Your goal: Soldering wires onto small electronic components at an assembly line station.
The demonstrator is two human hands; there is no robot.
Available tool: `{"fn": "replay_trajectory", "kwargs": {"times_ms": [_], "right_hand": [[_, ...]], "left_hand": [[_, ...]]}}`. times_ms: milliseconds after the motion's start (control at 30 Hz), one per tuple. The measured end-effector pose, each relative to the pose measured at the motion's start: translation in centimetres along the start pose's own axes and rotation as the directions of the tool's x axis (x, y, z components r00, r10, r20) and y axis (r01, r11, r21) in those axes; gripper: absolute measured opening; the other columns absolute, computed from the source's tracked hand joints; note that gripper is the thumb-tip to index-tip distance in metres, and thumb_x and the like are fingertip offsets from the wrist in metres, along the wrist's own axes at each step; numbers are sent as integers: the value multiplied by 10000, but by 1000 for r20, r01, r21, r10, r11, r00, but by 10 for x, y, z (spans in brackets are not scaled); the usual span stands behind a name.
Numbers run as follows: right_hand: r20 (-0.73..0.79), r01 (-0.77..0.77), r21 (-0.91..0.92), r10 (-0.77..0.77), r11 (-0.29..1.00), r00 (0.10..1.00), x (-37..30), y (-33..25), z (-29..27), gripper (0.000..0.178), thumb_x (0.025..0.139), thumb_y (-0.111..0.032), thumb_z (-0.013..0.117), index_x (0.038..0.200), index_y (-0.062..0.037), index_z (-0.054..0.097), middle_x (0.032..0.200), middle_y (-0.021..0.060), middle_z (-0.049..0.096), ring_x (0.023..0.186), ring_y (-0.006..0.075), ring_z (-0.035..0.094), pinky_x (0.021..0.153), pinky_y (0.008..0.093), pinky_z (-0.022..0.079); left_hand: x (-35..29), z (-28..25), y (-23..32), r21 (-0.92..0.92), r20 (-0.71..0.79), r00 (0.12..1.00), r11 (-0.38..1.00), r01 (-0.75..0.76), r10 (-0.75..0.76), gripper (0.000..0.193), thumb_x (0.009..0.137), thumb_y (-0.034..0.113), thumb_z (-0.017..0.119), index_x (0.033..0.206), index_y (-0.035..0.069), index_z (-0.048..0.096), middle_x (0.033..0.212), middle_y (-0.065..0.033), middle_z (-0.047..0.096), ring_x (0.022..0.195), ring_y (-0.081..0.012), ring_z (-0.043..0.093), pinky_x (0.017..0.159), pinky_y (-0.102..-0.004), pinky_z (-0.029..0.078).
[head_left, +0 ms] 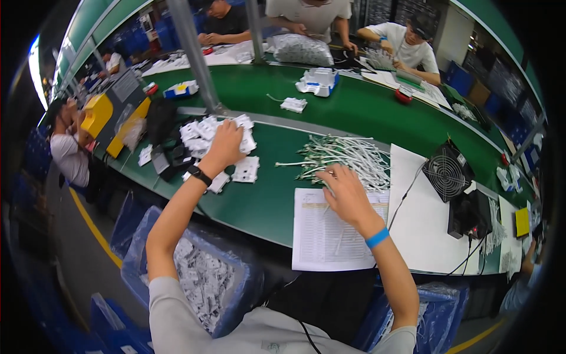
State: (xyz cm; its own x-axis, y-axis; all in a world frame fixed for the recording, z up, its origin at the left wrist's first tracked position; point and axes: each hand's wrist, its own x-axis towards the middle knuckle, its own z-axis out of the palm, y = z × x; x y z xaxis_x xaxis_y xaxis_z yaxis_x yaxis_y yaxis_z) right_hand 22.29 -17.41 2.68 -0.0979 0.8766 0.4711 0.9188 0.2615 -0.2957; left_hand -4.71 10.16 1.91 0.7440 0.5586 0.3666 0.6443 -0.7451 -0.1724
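My left hand (227,144), with a black watch on the wrist, reaches into a heap of white plastic housings (197,134). Its fingers are bent close together around one of them, the tips partly hidden. My right hand (346,192), wearing a blue wristband, is at the near edge of a pile of white cables (348,154) with green ends. Its fingers are slightly curled and apart, close to the cables. Under that hand lies a printed sheet (318,236). Another white housing (245,170) rests flat on the green table just right of the heap.
A black fan (448,168) and a black box (470,213) with cords stand at the right beside white sheeting (415,236). Below the table's front edge is a lined blue bin (209,283) of white parts. A metal post (194,56) rises behind the heap; co-workers sit across.
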Motion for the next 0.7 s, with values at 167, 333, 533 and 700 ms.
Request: {"fn": "replay_trajectory", "kwargs": {"times_ms": [167,333,533,700], "right_hand": [[-95,92,-282,-124,955,988,42,2,59,365,837,-15,620,1198,-53,660,1221,177,599,1151,343,559,985,463,443],[-259,2,-202,-55,979,964,47,7,59,266,924,-129,620,1164,-19,646,1157,181,623,1110,368,577,982,484,443],[-135,9,-183,-35,983,990,32,34,45,194,848,8,637,1039,4,668,1063,146,620,1034,344,577,917,444,482],[-117,122,-211,-148,970,982,28,34,35,83,837,-12,685,919,-18,694,959,122,634,960,329,600,864,442,496]], "left_hand": [[-26,-39,4,-322,-171,983,947,13,-72,634,655,260,836,1128,-31,530,1133,-259,547,1091,-453,546,937,-524,475],[-54,-91,52,-587,-135,964,803,108,-228,780,695,314,828,1293,-62,498,1173,-303,617,1051,-476,639,879,-505,527],[-83,-120,70,-702,-139,948,704,110,-286,743,731,304,760,1302,-64,458,954,-287,693,902,-460,679,794,-489,544],[-83,-108,83,-918,34,923,354,180,-383,628,823,269,771,1282,-64,501,1003,-191,704,906,-264,693,818,-375,548]]}}
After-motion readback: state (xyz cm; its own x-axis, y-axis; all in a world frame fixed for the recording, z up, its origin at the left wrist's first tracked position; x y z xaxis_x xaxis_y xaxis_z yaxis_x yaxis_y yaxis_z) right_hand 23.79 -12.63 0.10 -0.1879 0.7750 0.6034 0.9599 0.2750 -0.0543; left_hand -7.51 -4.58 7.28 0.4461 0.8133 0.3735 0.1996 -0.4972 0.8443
